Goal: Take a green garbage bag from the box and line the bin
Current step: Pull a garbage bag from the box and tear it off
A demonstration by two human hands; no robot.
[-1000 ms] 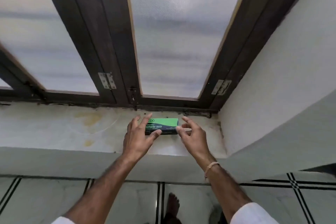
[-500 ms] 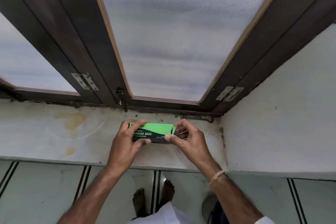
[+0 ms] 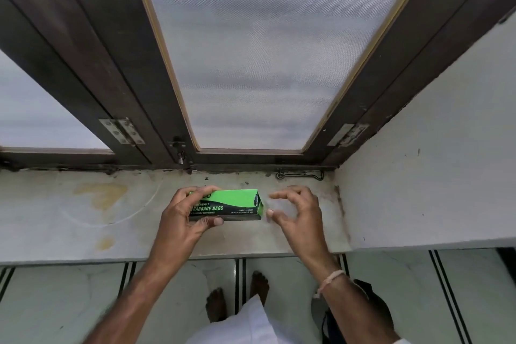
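1. Head view, what changed: a moment ago both your hands pinched the green box [image 3: 233, 205] by its ends, low over the stained window sill [image 3: 83, 220]. Now only your left hand [image 3: 183, 218] has it, fingers over the top far edge and thumb under the near bottom edge, closed firmly around the left half.

2. Your right hand [image 3: 297, 213] has let go and sits just beside the box's right end, not touching it. Its fingers are spread and curled, thumb and forefinger apart, holding nothing.

3. The box has turned slightly, so its right end flap [image 3: 260, 204] now faces you more than it did half a second back. It looks closed; no bag shows.

4. What that means: you seem to be setting up to open that end flap with the free hand. The bag is still inside, so the task is at its very start. The bin cannot be identified with any certainty here; a dark object [image 3: 357, 315] by your right forearm near the floor is too cut off to name.

5. Writing: the box front reads "GARBAGE BAGS" in white capitals on a black band. The line above it is partly covered by your left hand and ends in what looks like "FRIENDLY". The small print below and to the right is too fine to read.
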